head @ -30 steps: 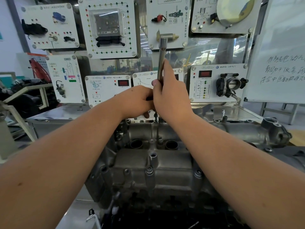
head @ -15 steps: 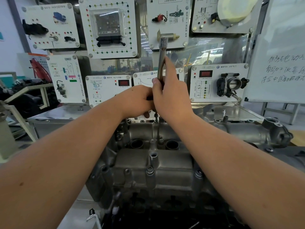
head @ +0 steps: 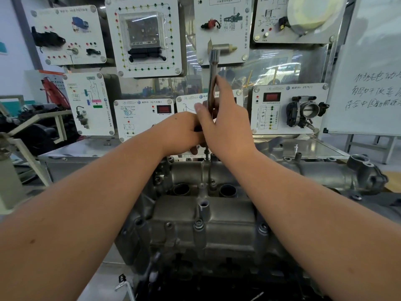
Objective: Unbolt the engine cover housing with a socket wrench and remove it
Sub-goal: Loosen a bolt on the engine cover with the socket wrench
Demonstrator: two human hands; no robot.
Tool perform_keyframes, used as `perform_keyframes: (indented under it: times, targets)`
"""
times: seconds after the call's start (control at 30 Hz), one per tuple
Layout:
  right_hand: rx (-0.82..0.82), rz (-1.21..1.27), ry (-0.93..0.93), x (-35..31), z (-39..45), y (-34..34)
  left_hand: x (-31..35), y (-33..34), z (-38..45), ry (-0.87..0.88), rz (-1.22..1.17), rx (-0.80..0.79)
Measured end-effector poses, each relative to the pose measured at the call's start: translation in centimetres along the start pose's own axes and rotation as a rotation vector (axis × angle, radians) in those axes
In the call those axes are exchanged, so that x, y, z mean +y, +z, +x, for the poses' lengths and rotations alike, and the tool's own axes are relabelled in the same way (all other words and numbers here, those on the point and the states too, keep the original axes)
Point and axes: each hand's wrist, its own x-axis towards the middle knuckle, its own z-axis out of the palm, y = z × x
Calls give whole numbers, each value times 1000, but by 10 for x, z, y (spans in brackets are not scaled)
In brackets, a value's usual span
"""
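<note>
A grey cast engine cover housing (head: 204, 218) lies in front of me with several bolts and two round holes on top. A steel socket wrench (head: 213, 68) stands upright over the housing's far edge. My right hand (head: 225, 124) grips its shaft, with the index finger stretched along it. Just left of it, my left hand (head: 180, 133) curls round the lower part of the tool, which both hands hide. A thin shaft (head: 206, 155) shows below the hands, reaching down to the housing.
White training panels (head: 143, 38) with electrical parts hang on a board behind the engine. A whiteboard (head: 373, 68) stands at the right. A metal bench top (head: 82, 148) lies behind the housing, and a throttle body panel (head: 288, 109) sits at right.
None of note: both hands stay on the upright wrench in the same place, with only a slight shift.
</note>
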Motion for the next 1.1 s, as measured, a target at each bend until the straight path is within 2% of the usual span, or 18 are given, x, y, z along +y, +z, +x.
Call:
perform_keyframes:
  times: [0.2,0.37,0.53,0.73,1.1]
  targets:
    - [34,-55,-57,3,2,1,0,0,0,22,7,6]
    - [5,-81,2,3,4,0,2,0,-2,22,-25,-23]
    - [10,-17,-2,2,1,1,0,0,0,12,-9,-15]
    - [18,-75,-21,0,2,1,0,2,1,-4,-11,0]
    - [-6,-28,-18,-2,0,-1,0,0,0,14,24,16]
